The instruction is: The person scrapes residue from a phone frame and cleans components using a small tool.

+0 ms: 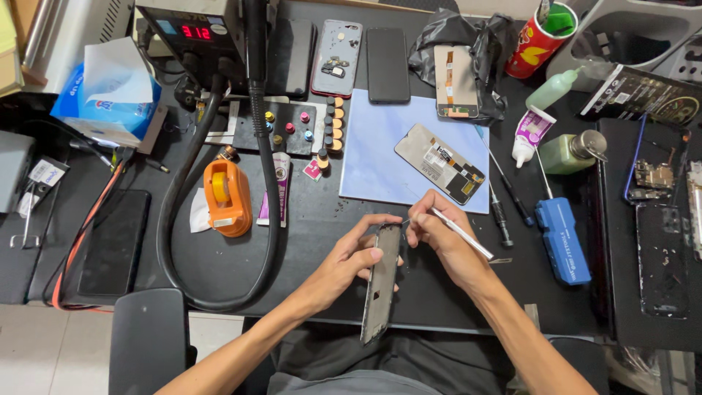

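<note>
Left hand [353, 256] closed around phone frame [382, 281], held on edge. Right hand [439, 232] pinching metal tweezers [462, 234], tip at frame's top corner. Blue mat [373, 157] just beyond.

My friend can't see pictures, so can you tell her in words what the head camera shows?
A person's left hand holds a phone frame on edge over a dark workbench, while the right hand works a thin metal tool at its top corner. Behind lie a screen part on a pale blue mat, an orange tape dispenser and a blue case.
</note>
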